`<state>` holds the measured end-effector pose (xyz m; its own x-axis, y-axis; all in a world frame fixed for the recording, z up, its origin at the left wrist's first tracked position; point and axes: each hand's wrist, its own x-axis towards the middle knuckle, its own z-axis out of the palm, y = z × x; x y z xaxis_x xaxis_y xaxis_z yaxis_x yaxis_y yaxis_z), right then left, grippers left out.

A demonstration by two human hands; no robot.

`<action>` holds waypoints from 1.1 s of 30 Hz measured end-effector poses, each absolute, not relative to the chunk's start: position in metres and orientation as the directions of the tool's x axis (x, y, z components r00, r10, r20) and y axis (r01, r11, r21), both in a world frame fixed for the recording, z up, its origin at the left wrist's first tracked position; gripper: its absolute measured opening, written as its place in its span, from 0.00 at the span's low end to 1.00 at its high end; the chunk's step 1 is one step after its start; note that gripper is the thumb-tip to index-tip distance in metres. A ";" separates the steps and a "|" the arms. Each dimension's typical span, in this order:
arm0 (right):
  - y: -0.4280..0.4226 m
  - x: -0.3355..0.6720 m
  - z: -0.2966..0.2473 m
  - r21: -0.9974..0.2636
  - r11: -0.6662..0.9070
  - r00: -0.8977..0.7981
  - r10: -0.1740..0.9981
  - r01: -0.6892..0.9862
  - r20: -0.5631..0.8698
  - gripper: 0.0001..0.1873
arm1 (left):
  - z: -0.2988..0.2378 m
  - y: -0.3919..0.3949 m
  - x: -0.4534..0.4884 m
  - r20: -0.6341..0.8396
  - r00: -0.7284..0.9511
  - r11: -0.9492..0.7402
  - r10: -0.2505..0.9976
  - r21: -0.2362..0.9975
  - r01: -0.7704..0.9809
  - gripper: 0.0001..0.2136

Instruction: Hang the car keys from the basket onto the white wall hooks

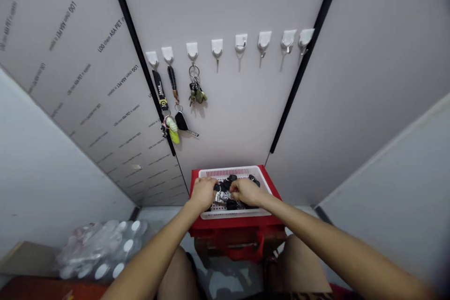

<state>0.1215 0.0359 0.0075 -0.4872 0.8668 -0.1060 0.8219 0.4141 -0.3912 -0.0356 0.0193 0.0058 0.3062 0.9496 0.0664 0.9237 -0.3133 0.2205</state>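
Both hands are down in the white perforated plastic basket [235, 172]. Left hand [203, 193] is curled over the basket's left side, right hand [248, 192] comes in from the right, and they sit near each other, not touching. Both are partly closed, fingers bent down into the pile. Can't tell if either has hold of anything.

Loose black key fobs [231, 205] and silver metal key rings [223, 196] lie in the basket, between and under the hands. Basket sits in a red plastic tray [235, 223].

Ahead is a pale grey wall panel [228, 103] with a row of white adhesive hooks [217, 48]. Three leftmost hooks carry items: a black printed lanyard strap [161, 90] ending in a yellow-green charm [172, 130], a dark brown strap [172, 82] leading to a black key with a metal blade [181, 121], and a steel ring with an olive-green figure charm [196, 95].

A clear plastic-wrapped pack of bottles [101, 248] sits on the floor, lower left.
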 end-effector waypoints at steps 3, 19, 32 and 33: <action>0.034 0.121 0.001 -0.360 0.442 -0.509 0.853 0.821 -0.114 0.10 | 0.002 0.022 -0.030 0.069 0.320 -0.327 0.945 0.169 0.930 0.13; 0.037 0.124 0.001 -0.546 0.341 -0.482 0.866 0.766 -0.136 0.04 | 0.000 0.028 -0.026 0.063 0.283 -0.290 0.957 0.167 0.942 0.09; 0.046 0.120 0.042 -0.959 -0.281 -0.218 0.939 -0.035 -0.267 0.07 | 0.012 0.031 -0.015 -0.075 0.262 0.049 0.962 0.993 0.104 0.18; 0.046 0.118 0.044 -0.959 -0.281 -0.200 0.943 -0.044 -0.267 0.06 | 0.015 0.031 -0.015 -0.089 0.233 0.075 0.968 0.995 0.069 0.16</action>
